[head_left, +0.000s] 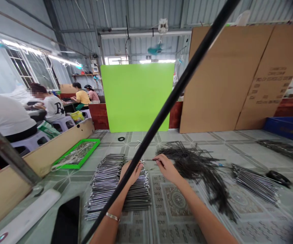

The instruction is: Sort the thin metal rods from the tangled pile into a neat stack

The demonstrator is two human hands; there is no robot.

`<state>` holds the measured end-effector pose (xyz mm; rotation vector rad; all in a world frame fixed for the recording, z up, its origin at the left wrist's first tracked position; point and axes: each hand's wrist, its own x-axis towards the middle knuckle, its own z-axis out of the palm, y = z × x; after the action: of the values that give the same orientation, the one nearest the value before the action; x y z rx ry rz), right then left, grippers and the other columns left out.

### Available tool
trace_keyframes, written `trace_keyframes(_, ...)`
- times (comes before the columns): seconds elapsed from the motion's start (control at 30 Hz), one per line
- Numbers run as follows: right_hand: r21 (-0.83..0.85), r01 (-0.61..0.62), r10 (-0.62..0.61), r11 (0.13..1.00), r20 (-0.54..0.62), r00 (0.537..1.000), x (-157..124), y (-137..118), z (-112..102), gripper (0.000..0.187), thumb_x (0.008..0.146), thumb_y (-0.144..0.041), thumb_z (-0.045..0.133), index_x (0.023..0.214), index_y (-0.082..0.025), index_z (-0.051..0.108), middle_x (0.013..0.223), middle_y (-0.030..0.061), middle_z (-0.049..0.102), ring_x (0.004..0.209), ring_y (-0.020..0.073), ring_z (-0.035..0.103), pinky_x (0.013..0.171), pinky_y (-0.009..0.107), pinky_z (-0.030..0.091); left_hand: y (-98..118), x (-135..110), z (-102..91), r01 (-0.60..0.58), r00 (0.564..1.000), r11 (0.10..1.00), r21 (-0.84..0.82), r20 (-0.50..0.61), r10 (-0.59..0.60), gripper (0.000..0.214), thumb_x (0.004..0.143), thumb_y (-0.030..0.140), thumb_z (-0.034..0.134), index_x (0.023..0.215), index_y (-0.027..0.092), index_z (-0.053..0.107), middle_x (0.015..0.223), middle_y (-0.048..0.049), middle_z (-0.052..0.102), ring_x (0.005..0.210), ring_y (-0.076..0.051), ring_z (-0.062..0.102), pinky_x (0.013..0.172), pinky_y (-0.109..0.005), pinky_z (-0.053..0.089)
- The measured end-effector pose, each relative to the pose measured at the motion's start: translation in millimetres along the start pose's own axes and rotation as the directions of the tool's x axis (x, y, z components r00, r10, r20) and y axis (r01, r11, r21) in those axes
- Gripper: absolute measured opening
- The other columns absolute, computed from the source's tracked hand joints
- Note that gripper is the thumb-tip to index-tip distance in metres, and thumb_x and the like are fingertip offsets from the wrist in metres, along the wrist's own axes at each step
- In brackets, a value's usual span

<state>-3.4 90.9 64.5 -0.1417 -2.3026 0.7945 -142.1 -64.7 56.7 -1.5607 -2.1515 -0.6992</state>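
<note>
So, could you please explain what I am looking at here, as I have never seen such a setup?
There is no machine: a person works bare-handed, seen from a camera worn on their head. The right hand pinches a thin dark piece; the left hand is over a stack of metal rods, its grip partly hidden by the black bar crossing the view. On the patterned surface also lie a heap of dark strands, a green tray and what looks like a phone.
</note>
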Motion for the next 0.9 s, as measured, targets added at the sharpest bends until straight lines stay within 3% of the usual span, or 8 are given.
trace_keyframes(0.17, -0.020, -0.019, 0.018, 1.000, -0.037, 0.999, 1, -6, -6, 0.017, 0.086, -0.024, 0.043, 0.089, -0.016, 0.058, 0.083, 0.0051, 0.058, 0.080, 0.0157, 0.053, 0.073, 0.028, 0.042, 5, 1, -6.6, 0.013, 0.998, 0.999, 0.041, 0.054, -0.015, 0.035, 0.091, 0.034, 0.029, 0.095, 0.019, 0.060, 0.090, -0.0062, 0.063, 0.085, -0.018, 0.058, 0.079, -0.029, 0.045)
trace_keyframes(0.47, -0.069, 0.017, -0.017, 0.997, -0.003, 1.000, 1, -10, -14, 0.018, 0.086, -0.024, 0.044, 0.089, -0.017, 0.060, 0.083, 0.0050, 0.059, 0.082, 0.0158, 0.053, 0.076, 0.027, 0.041, 8, 3, -9.7, 0.006, 0.989, 0.998, 0.059, 0.146, -0.015, 0.038, 0.091, 0.037, 0.027, 0.089, 0.021, 0.061, 0.082, -0.0053, 0.062, 0.082, -0.018, 0.057, 0.078, -0.030, 0.044)
trace_keyframes(0.6, -0.118, 0.033, -0.020, 0.992, 0.111, 0.994, 0, -14, -11, 0.016, 0.086, -0.024, 0.046, 0.089, -0.017, 0.061, 0.085, 0.0045, 0.062, 0.084, 0.0162, 0.054, 0.077, 0.027, 0.040, 15, 3, -13.6, -0.005, 0.981, 1.000, -0.010, 0.196, 0.007, 0.035, 0.090, 0.038, 0.029, 0.102, 0.023, 0.058, 0.093, -0.0051, 0.062, 0.090, -0.019, 0.056, 0.083, -0.031, 0.043)
trace_keyframes(0.7, -0.162, 0.018, 0.020, 0.987, 0.228, 0.974, -4, -20, -1, 0.015, 0.085, -0.023, 0.047, 0.089, -0.017, 0.060, 0.081, 0.0034, 0.064, 0.075, 0.0155, 0.056, 0.072, 0.026, 0.040, 21, 1, -14.2, -0.030, 0.981, 0.996, -0.086, 0.191, 0.046, 0.041, 0.089, 0.038, 0.031, 0.123, 0.019, 0.044, 0.109, -0.0085, 0.056, 0.103, -0.021, 0.051, 0.087, -0.033, 0.042)
trace_keyframes(0.8, -0.123, -0.004, 0.036, 0.992, 0.261, 0.965, -8, -25, 13, 0.014, 0.085, -0.021, 0.045, 0.090, -0.017, 0.058, 0.078, 0.0026, 0.063, 0.068, 0.0147, 0.057, 0.067, 0.026, 0.040, 18, -3, -11.6, -0.128, 0.984, 0.975, -0.180, 0.099, 0.147, 0.048, 0.088, 0.044, 0.027, 0.126, 0.017, 0.039, 0.116, -0.0114, 0.051, 0.111, -0.023, 0.046, 0.094, -0.037, 0.037)
trace_keyframes(0.9, 0.121, -0.081, 0.054, 0.989, 0.210, 0.976, -9, -26, 26, 0.016, 0.088, -0.025, 0.039, 0.091, -0.018, 0.053, 0.076, 0.0020, 0.063, 0.070, 0.0143, 0.057, 0.068, 0.026, 0.042, 4, -7, -9.1, -0.158, 0.966, 0.968, -0.197, -0.235, 0.110, 0.056, 0.085, 0.056, 0.019, 0.121, 0.018, 0.038, 0.118, -0.0137, 0.047, 0.114, -0.026, 0.043, 0.097, -0.043, 0.033)
